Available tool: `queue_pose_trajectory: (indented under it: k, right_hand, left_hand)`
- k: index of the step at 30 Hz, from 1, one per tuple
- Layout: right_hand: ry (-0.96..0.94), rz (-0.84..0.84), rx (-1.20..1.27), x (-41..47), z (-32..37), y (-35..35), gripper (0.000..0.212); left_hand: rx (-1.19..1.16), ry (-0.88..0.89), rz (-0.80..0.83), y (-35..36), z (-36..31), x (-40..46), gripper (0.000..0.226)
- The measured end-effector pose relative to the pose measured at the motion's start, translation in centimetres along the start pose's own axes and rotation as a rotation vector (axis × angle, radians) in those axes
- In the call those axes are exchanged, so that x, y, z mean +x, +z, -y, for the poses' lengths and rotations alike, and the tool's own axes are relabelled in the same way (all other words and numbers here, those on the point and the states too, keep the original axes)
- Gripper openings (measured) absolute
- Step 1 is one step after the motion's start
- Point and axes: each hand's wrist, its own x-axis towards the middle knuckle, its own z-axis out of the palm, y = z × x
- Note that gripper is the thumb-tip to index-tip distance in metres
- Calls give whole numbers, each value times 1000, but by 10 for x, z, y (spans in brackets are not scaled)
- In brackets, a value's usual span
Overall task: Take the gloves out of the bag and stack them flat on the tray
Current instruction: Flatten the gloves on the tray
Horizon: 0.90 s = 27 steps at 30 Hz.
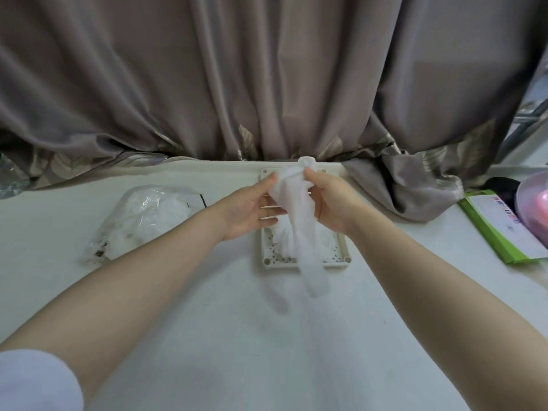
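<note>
The fingers (268, 183) of the left hand (247, 209) pinch the upper left side of a thin white glove (296, 203), thumb on top and the rest spread loosely beneath, while the right hand (332, 203) grips the glove's upper right side between thumb and curled fingers. Both hands hold it up above the tray, bunched at the top, its blurred fingers hanging toward the tray's near edge and past it.

Going from the table's left edge: a clear plastic bag (139, 221) lies on the white table (207, 336), left of the tray and apart from it, with more white gloves showing through it. Near the middle of the far edge sits the pale perforated tray (268, 261), with some white glove material lying in it under the held glove. At the right edge rest a green-edged box (501, 229) and a pink rounded object (533, 203). A grey-brown curtain (267, 69) hangs behind the far edge.
</note>
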Motion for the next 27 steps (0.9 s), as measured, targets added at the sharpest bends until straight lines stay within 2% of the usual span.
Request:
queue_pose_trajectory:
  k: [3, 5, 8, 11, 15, 18, 22, 25, 27]
  right_hand:
    - [15, 48, 44, 3, 3, -10, 33]
    - [23, 56, 47, 5, 3, -15, 31]
    - [-22, -34, 3, 11, 1, -24, 23]
    - [-15, -145, -123, 23, -8, -41, 20]
    - [10, -232, -31, 31, -16, -53, 23]
    - [44, -156, 13, 30, -22, -60, 25]
    - [116, 35, -178, 30, -35, -72, 40]
    - [122, 24, -195, 40, -46, -85, 61]
    - [128, -31, -172, 49, -46, -92, 68]
  left_hand:
    - [33, -4, 19, 9, 3, 7, 55]
    - [8, 13, 38, 14, 3, 10, 43]
    - [-142, 60, -4, 17, 2, 12, 21]
    - [-129, 87, -75, 11, 5, 18, 21]
    - [-18, 23, -138, 5, 13, 23, 15]
    - [-14, -46, -136, 6, 23, 29, 6]
    - [4, -98, -74, 11, 34, 42, 16]
    - [-16, -111, -66, 14, 40, 55, 32]
    - [-40, -104, -72, 12, 43, 67, 45]
